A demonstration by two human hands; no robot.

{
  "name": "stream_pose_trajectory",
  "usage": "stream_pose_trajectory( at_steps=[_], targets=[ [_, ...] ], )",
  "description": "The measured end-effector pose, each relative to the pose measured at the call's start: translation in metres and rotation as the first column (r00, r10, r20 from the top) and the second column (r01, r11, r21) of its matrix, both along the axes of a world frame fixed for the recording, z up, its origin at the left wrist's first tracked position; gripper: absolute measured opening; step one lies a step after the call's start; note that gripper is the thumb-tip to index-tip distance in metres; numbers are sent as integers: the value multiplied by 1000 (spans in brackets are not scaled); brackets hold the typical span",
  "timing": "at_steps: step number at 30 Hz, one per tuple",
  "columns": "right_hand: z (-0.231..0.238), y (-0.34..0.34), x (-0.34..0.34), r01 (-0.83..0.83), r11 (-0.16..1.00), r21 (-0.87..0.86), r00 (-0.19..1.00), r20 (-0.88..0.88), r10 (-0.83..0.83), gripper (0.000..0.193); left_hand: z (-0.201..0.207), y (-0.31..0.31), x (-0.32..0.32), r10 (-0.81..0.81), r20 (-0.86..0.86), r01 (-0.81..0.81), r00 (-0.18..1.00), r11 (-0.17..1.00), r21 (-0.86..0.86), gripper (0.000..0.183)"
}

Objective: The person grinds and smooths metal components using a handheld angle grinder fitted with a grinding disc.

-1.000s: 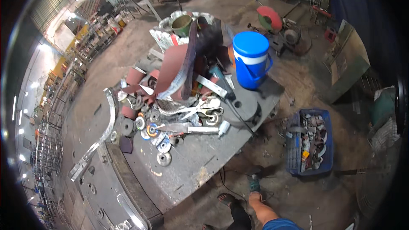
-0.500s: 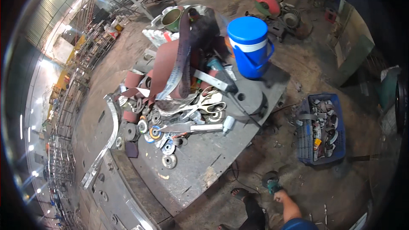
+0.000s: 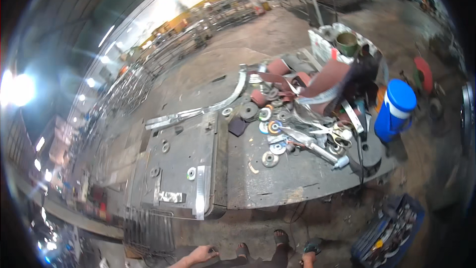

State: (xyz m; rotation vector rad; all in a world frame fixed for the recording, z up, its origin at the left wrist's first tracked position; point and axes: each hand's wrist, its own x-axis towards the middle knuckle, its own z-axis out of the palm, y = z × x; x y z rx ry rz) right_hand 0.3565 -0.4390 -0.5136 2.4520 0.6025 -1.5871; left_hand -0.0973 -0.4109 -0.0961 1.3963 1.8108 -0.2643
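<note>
My right hand [image 3: 308,256], low in the picture, is closed around the body of a green angle grinder [image 3: 313,245], held below the table's front edge. My left hand [image 3: 202,253] is at the lower edge, left of my feet. Its fingers are bent together; what they hold, if anything, is too small to make out. Nearest to it on the table [image 3: 267,188] are a flat metal strip [image 3: 200,191] and a short shiny metal piece [image 3: 171,197]. Farther right lie several grinding discs [image 3: 270,159], scissors [image 3: 325,130] and brown sanding belts [image 3: 325,82] in a heap.
A blue water jug [image 3: 396,106] stands at the table's right end. On the floor at lower right is a blue crate [image 3: 419,218] of scrap pieces. A curved metal bar [image 3: 218,104] lies across the table's far left. A metal rack [image 3: 148,231] stands below the left front edge.
My view has swung left, so the table, jug and crate sit farther right. My left hand has come into view. The right hand still grips the angle grinder.
</note>
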Motion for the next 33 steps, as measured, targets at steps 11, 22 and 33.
stream_pose_trajectory(
  at_steps=[11, 22, 33],
  targets=[
    [47, 3, 11, -354, 922, 156, 933, 120, 338, 49, -33, -81, -120, 125, -100, -95, 987, 961, 259, 42],
    [135, 24, -6, -143, 988, -52, 989, 16, 144, 84, 32, -12, -213, 193, -515, 118, 835, 851, 512, 80],
    [243, 4, -130, -117, 974, 195, 871, 490, 6, 58, -31, 47, -331, 75, -626, 189, 776, 920, 344, 54]
  ],
)
